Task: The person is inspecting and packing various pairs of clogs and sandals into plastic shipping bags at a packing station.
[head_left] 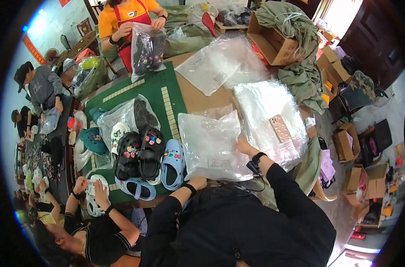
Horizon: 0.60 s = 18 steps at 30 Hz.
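A clear plastic bag (211,147) lies flat on the table right in front of me. My right hand (244,147) is closed on its right edge, fingers curled at the plastic. At the bag's lower left corner, my left hand (197,182) is closed on the near edge, its fingertips partly hidden. Just left of the bag stand clogs with small charms: a light blue clog (172,164), a black clog (150,151) and another black clog (129,155). A second light blue clog (138,189) lies on its side below them.
Stacked clear bags (269,107) lie to the right with a patterned phone (280,128) on top. More bags (211,66) lie farther back. Across the green mat (135,95), a person (129,26) holds bagged dark clogs (147,49). A neighbour at left handles a white clog (97,196).
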Tool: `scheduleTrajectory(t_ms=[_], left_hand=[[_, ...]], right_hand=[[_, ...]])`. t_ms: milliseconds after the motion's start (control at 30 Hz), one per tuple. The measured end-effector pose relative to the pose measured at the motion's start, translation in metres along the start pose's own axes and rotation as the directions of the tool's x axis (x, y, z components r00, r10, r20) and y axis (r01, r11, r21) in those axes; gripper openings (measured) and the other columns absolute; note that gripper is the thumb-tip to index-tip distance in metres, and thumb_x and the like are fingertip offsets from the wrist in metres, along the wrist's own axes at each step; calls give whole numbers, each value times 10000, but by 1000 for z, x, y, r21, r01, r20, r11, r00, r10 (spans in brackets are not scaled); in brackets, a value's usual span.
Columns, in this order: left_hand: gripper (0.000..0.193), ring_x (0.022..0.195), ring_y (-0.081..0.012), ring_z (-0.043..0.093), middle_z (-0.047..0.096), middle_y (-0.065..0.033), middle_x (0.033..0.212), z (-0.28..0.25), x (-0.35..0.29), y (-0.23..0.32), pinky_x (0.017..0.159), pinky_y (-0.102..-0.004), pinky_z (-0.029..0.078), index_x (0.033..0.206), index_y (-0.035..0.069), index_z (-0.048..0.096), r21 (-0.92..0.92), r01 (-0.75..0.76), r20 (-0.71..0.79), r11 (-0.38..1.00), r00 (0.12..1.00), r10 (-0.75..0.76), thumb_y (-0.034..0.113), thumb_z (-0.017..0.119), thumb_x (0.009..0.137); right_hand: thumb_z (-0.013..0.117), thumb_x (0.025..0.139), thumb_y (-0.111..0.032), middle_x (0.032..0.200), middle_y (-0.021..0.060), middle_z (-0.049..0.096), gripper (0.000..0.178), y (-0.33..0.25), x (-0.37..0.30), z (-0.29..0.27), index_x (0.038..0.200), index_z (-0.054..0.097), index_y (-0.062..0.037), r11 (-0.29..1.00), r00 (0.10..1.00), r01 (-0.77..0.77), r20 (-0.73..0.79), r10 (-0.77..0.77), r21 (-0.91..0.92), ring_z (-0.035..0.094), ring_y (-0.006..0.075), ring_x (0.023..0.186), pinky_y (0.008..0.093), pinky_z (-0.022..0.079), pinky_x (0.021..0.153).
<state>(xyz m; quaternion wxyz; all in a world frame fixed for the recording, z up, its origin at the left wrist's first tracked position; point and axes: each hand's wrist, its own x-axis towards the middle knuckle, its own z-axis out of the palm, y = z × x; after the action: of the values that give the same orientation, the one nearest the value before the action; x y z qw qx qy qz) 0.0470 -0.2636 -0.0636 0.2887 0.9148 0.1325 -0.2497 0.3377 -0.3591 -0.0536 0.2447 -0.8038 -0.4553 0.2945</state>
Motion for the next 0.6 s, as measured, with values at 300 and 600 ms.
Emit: scheduleTrajectory(t_ms=[300,600], left_hand=[[403,956,-398,523,535,-263,1056,-54,-37,21,822,-433,420,1166,11,467,-173,-189,175,967,960,219,242,483,837],[249,832,-208,604,628,-129,945,-246,-131,-60,750,-299,463,1060,-3,562,-483,-188,-780,855,536,-323,112,499,848]], right_hand=[[665,693,-222,1130,229,488,625,-26,36,-15,1223,379,-53,886,765,-441,-578,285,-146,464,334,1072,415,384,886],[604,751,-280,1058,141,568,381,-15,-2,50,1084,561,-101,940,801,327,556,-221,-98,539,321,963,386,429,817]])
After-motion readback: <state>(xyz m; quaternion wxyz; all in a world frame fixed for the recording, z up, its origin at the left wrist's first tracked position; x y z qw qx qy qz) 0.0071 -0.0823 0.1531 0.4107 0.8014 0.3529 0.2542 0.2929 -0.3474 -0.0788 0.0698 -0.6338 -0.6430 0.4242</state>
